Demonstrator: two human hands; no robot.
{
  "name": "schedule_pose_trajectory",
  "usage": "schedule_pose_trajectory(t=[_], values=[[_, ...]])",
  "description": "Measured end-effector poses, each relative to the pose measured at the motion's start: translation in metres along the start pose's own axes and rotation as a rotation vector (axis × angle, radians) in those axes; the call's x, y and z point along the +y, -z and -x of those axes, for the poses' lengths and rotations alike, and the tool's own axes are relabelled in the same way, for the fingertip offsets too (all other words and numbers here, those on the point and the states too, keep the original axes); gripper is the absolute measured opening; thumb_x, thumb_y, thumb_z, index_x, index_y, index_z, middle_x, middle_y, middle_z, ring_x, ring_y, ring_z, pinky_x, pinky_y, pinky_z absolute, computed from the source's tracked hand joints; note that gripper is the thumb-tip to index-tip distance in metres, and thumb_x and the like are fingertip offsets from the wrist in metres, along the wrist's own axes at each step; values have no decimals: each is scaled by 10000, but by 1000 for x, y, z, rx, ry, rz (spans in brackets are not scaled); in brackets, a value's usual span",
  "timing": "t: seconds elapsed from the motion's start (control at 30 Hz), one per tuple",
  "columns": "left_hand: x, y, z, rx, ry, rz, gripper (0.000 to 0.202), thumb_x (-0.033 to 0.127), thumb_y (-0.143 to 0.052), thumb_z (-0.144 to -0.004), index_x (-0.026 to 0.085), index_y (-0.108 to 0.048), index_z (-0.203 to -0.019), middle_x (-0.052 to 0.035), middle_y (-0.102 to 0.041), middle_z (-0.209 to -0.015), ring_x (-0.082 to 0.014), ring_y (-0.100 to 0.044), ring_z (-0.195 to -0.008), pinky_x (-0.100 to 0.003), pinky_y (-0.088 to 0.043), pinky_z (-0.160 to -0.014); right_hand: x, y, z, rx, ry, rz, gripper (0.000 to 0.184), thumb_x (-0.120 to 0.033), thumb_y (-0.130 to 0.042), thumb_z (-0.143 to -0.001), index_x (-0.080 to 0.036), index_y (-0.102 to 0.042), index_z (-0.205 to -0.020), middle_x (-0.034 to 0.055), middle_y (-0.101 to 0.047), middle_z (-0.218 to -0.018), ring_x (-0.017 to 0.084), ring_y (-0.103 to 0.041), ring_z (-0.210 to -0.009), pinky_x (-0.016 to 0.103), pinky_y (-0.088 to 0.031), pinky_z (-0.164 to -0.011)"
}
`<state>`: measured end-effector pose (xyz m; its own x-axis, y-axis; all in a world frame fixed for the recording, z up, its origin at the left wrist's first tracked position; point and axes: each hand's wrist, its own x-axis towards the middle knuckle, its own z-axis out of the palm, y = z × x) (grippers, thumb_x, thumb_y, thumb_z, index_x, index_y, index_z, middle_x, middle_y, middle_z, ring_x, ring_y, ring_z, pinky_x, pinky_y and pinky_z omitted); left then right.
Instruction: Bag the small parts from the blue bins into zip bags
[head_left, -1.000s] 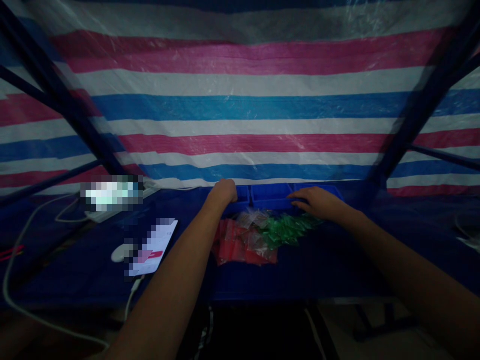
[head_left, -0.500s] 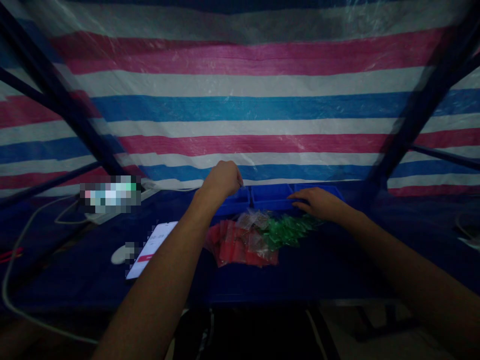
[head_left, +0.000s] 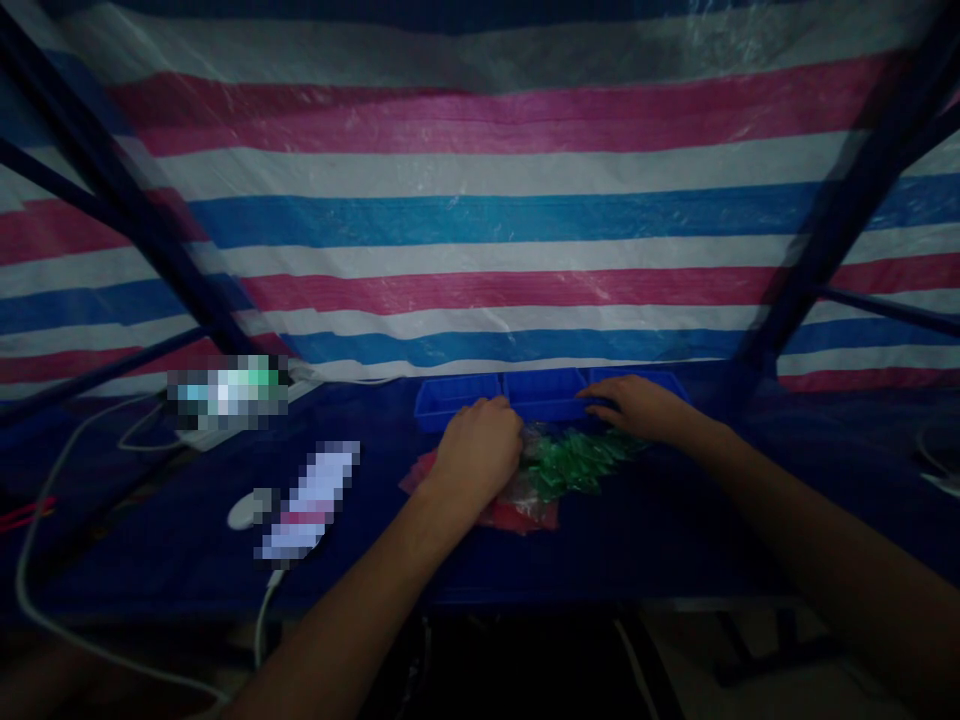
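A row of three blue bins point(head_left: 544, 385) stands at the back of the dark blue table. In front of them lies a heap of small bags: red ones point(head_left: 532, 515) on the left, clear ones in the middle, green ones point(head_left: 574, 462) on the right. My left hand point(head_left: 480, 450) rests knuckles-up on the red and clear bags, fingers curled down into the heap; what they grip is hidden. My right hand point(head_left: 637, 405) lies flat with fingers stretched toward the front rim of the bins, just above the green bags.
A phone point(head_left: 307, 500) with a cable lies left of the heap, beside a small white round object point(head_left: 241, 512). A white power strip point(head_left: 225, 425) and cords sit farther left. A striped tarp point(head_left: 480, 220) hangs behind, framed by dark blue poles point(head_left: 832, 230).
My left hand has come back from over the leftmost bin and dropped onto the red and clear bags. My right hand has stayed in place.
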<state>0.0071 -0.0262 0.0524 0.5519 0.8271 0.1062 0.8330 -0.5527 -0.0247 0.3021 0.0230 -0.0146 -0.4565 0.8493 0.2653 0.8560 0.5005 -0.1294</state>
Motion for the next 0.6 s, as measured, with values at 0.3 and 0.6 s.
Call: schedule_pose_trajectory(t=[0.3,0.6], values=[[-17,13,-8,140,-32,86,612,643,-364,-1028,192,-741,-1201,-137,-680,-1232,-298,-608,-1192,-413,-473,-1066,0,0,1,0,5,6,386,-378,-561,-1004,-265,-678,-1353,63,-730,-1331,300,-695,-1200,465,-513,-1092],[-75,-18,-36,-142,162,17,735,764,-327,-963,199,-775,-1107,-173,-746,-1132,-320,-702,-1035,-398,-526,-892,2,-2,0,-1,2,-3,400,-372,-565,-998,-251,-675,-1363,81,-721,-1346,307,-685,-1227,475,-503,-1108]])
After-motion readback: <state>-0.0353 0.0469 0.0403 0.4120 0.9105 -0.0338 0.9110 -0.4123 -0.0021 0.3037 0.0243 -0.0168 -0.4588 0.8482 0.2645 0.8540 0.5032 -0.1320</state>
